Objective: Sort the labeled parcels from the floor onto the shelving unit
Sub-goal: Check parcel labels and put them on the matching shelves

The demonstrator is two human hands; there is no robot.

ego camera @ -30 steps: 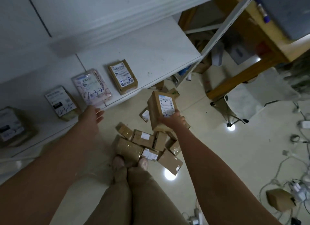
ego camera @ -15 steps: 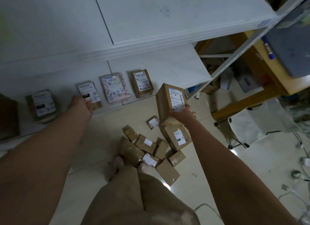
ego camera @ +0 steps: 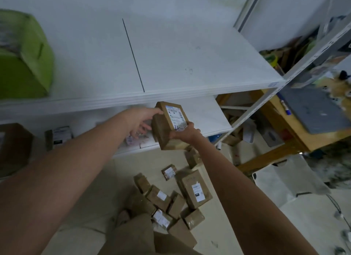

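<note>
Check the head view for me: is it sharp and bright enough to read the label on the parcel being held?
Head view: dim, flat light; the label on the held parcel shows printed lines and a handwritten mark, too soft to read; the right hand covers part of that mark; the left hand is motion-smeared at the fingers; the lower-shelf parcels are blurred.
</note>
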